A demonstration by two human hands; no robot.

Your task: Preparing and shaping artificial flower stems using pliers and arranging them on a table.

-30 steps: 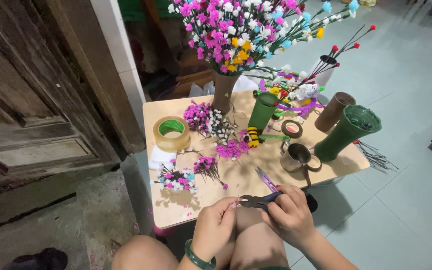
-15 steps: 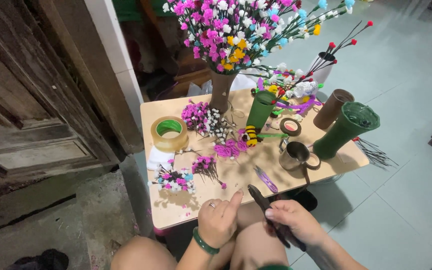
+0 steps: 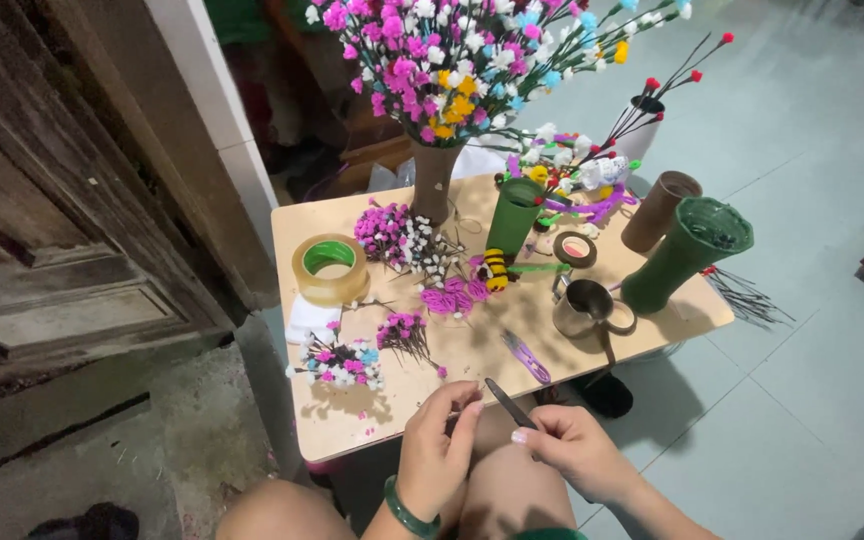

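Right hand (image 3: 574,452) gripping dark slim tool (image 3: 508,402) just off near edge of desk (image 3: 352,425), left hand (image 3: 439,455) pinched at fingertips beside tool tip, holding what I can't tell, purple scissors (image 3: 526,357) on desk just beyond tool, tape roll (image 3: 329,268) far left

Head view: looks steeply down from above, close to the hands at bottom centre.
Facing: low table (image 3: 352,425), mid-frame.

Bouquet (image 3: 452,60) top cut by upper edge. Dark tool (image 3: 508,402) base hidden in right hand (image 3: 577,450). Left hand's (image 3: 437,455) pinched item too small to tell.
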